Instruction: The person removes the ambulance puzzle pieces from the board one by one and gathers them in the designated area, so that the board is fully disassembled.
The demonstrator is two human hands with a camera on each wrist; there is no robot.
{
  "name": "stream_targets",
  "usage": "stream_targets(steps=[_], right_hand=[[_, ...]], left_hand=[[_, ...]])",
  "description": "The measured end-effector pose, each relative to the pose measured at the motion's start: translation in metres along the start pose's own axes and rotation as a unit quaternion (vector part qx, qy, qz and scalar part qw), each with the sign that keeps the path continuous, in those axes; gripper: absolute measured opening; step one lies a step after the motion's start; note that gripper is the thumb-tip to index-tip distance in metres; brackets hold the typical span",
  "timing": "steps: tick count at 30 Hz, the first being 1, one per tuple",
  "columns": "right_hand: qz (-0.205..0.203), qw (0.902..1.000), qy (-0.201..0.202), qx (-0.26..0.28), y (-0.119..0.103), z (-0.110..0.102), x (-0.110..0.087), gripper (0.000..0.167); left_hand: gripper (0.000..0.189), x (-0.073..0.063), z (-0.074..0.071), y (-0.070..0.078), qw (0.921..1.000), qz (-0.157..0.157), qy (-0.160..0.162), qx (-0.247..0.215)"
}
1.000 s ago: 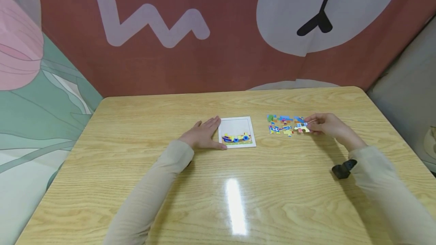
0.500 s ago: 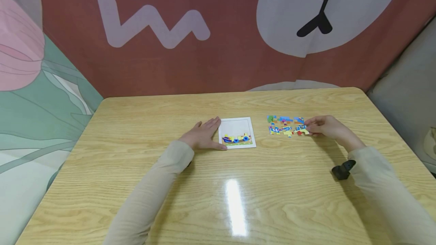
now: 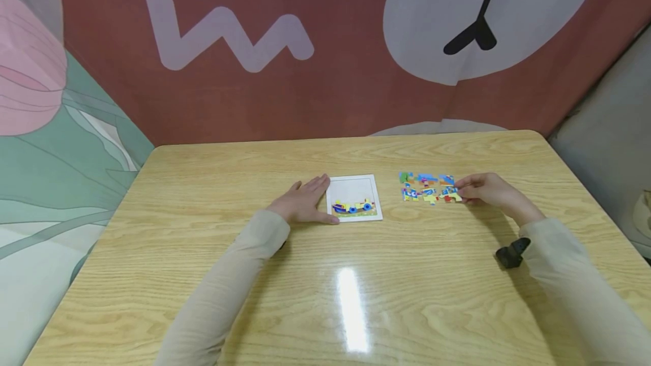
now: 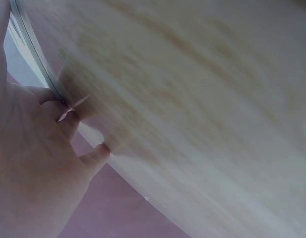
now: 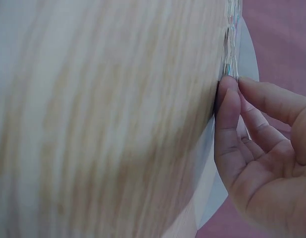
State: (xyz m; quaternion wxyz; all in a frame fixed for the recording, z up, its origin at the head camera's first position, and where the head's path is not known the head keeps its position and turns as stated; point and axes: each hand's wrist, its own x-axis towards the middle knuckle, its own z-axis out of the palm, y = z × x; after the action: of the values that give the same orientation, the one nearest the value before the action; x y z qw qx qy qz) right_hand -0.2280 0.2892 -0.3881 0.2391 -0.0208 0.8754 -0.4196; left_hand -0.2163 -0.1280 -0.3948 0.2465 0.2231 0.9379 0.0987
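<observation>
A small white puzzle tray lies on the table, with fitted pieces forming a yellow and blue vehicle picture along its near side. My left hand rests at the tray's left edge, fingers and thumb spread. To the right is a group of loose jigsaw pieces in two rough rows. At that group's right end my right hand pinches the edge of a blue, yellow and red puzzle piece between thumb and fingertips. In the right wrist view the pinching fingers are close over the tabletop.
The wooden table reaches back to a reddish-brown printed cloth. A black wrist camera hangs under the right sleeve. Light glares off the near middle of the table.
The piece in my right hand was tilted and pale with glare a second ago; it now lies flatter by the others. The right hand has dipped slightly. The left hand stays put.
</observation>
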Motion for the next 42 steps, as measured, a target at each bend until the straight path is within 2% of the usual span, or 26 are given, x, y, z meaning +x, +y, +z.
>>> stream_targets(steps=[15, 19, 31, 37, 42], right_hand=[[-0.001, 1.0, 0.002, 0.004, 0.0, -0.002, 0.001, 0.047], [-0.006, 0.9998, 0.01, -0.015, -0.005, -0.004, 0.002, 0.049], [-0.032, 0.9985, 0.036, -0.026, -0.049, -0.004, -0.001, 0.049], [-0.051, 0.997, 0.039, -0.042, -0.075, 0.007, 0.002, 0.049], [-0.077, 0.996, 0.038, -0.026, -0.094, 0.02, 0.005, 0.045]], left_hand=[[0.108, 0.001, 0.0, 0.0, 1.0, 0.0, -0.001, 0.004], [0.108, 0.001, -0.001, 0.0, 1.0, -0.002, -0.004, 0.001], [0.108, -0.002, -0.003, 0.002, 0.9999, -0.004, -0.005, -0.009], [0.108, -0.002, -0.002, 0.002, 1.0, -0.004, -0.004, -0.006], [0.108, -0.001, -0.001, 0.001, 1.0, -0.003, -0.003, -0.002]])
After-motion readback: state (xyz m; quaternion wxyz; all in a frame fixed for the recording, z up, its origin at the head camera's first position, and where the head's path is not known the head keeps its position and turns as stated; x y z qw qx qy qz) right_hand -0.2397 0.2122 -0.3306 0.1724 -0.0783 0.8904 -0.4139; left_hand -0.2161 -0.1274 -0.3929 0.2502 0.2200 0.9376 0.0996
